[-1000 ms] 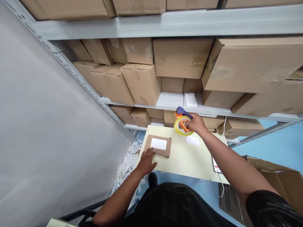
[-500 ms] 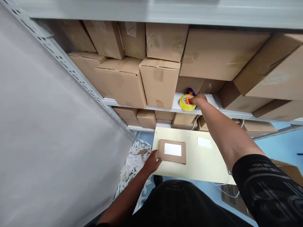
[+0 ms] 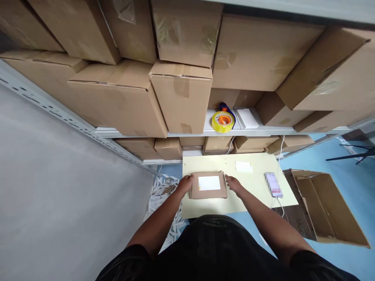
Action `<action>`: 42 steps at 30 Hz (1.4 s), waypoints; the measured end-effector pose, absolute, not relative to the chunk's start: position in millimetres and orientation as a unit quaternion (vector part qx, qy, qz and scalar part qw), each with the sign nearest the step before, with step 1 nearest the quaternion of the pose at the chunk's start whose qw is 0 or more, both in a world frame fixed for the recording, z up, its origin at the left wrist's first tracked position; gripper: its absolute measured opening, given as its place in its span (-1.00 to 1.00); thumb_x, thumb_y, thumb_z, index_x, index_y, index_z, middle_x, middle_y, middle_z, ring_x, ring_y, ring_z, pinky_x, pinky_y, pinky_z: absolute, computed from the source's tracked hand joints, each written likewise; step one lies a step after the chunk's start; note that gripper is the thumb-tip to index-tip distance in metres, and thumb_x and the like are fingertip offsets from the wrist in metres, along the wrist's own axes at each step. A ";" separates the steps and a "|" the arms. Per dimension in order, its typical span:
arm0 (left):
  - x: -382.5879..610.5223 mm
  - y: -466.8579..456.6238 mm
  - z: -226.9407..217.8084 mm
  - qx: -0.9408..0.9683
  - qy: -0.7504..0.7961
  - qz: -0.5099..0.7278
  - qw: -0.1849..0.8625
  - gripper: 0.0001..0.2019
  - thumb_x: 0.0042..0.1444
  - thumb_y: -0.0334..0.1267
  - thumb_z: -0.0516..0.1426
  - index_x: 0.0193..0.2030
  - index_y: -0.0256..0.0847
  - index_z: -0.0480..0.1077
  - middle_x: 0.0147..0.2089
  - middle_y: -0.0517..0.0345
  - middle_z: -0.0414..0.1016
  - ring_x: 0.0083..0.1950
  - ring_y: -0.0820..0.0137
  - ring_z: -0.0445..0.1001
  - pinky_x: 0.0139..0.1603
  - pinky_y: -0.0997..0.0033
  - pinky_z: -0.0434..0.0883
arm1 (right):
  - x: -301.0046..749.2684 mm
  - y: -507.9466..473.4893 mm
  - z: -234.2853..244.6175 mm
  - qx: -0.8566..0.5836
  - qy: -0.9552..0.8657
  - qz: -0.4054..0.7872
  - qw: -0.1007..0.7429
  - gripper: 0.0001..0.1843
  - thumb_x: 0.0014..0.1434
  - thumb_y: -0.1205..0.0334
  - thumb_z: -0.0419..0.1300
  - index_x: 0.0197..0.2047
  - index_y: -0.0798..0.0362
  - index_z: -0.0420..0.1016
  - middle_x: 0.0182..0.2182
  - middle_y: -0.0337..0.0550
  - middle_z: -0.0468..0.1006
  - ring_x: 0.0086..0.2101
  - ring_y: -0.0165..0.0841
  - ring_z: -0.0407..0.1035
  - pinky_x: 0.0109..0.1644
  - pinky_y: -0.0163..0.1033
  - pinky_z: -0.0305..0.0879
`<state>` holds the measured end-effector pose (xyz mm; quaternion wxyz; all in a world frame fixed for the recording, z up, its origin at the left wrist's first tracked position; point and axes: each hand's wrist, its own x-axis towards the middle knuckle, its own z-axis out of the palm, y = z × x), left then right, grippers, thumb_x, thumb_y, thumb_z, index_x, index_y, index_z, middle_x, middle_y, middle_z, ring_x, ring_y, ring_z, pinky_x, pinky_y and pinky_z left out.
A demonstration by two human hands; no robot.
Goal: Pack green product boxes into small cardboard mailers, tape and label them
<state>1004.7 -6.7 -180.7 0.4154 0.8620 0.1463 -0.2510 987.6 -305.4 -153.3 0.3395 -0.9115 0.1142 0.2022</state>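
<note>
A small flat cardboard box (image 3: 208, 194) lies on the pale yellow table, a white label (image 3: 209, 183) on its top face. My left hand (image 3: 185, 184) is closed at its left edge. At the upper right corner, my right hand (image 3: 233, 183) pinches the box's edge with thumb and fingers. Above the table, on the shelf, stands a tape dispenser (image 3: 231, 113) with a roll of clear yellow tape (image 3: 215, 124); neither hand touches it.
Large cardboard boxes (image 3: 181, 97) fill the shelf ahead. A loose white label (image 3: 243, 166) and a phone (image 3: 273, 184) with a cable lie on the table (image 3: 234, 205). An open carton (image 3: 328, 207) stands on the floor at right. White paper strips (image 3: 164, 195) litter the floor at left.
My right hand has let go of the tape dispenser on the shelf and come down to the box's right side. My left hand stays at the left edge. The view has shifted right.
</note>
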 end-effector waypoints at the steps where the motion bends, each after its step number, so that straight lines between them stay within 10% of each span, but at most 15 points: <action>1: 1008.2 -9.3 -180.1 0.862 0.148 -0.250 0.415 -0.48 0.36 0.16 -0.06 -0.07 -0.24 0.51 -0.01 -0.11 0.66 0.04 0.12 0.59 -0.08 0.30 0.42 | 989.2 -300.4 -164.5 -0.897 0.133 0.219 0.359 -0.28 0.43 -0.21 -0.27 -0.03 0.13 0.54 -0.19 0.09 0.67 -0.25 -0.21 0.58 -0.20 -0.13 0.48; 8: 1002.7 -31.6 -172.3 0.859 0.139 -0.194 0.453 -0.60 0.30 0.10 0.03 -0.13 -0.21 0.46 -0.05 -0.08 0.63 -0.02 0.17 0.59 -0.10 0.31 0.39 | 1002.4 -297.4 -162.4 -0.842 0.231 0.198 0.447 -0.27 0.35 -0.36 -0.17 -0.02 0.05 0.56 -0.03 0.10 0.64 -0.08 -0.13 0.51 0.03 -0.09 0.39; 16: 955.2 -67.7 -180.6 0.782 0.102 -0.152 0.595 -0.63 0.08 0.02 0.25 -0.13 -0.15 0.30 -0.09 0.06 0.52 -0.05 0.20 0.58 -0.02 0.25 0.45 | 948.7 -341.0 -164.8 -0.850 0.210 0.001 0.483 -0.60 0.23 -0.24 0.09 -0.24 -0.05 0.34 -0.35 -0.24 0.49 -0.28 -0.23 0.38 -0.14 -0.17 0.29; 23: 968.6 -71.3 -158.1 0.886 0.031 -0.145 0.440 -0.71 0.34 -0.02 -0.01 -0.36 -0.11 0.26 -0.37 0.21 0.44 -0.26 0.29 0.49 -0.15 0.29 0.41 | 938.0 -382.0 -187.3 -0.827 0.185 0.049 0.530 -0.61 0.29 -0.20 0.04 -0.31 -0.06 0.31 -0.40 -0.28 0.46 -0.30 -0.25 0.36 -0.16 -0.19 0.28; 31: 1068.7 -196.6 -105.5 0.940 -0.220 -0.144 0.216 -0.80 0.31 -0.21 0.05 -0.23 -0.13 0.49 -0.11 0.08 0.55 -0.01 0.28 0.51 0.04 0.32 0.40 | 942.9 -452.8 -212.4 -0.765 0.206 0.189 0.580 -0.51 0.31 -0.27 -0.04 -0.33 -0.04 0.37 -0.36 -0.19 0.57 -0.29 -0.27 0.50 -0.13 -0.20 0.35; 42: 1137.1 -435.9 -194.5 0.876 -0.374 -0.306 0.008 -0.72 0.25 -0.25 0.13 0.05 -0.25 0.52 0.15 -0.16 0.50 0.16 0.09 0.47 0.10 0.15 0.46 | 934.8 -529.9 -224.5 -0.794 0.188 0.290 0.501 -0.75 0.28 0.02 0.10 -0.30 -0.01 0.46 -0.40 -0.20 0.56 -0.34 -0.31 0.43 -0.26 -0.26 0.20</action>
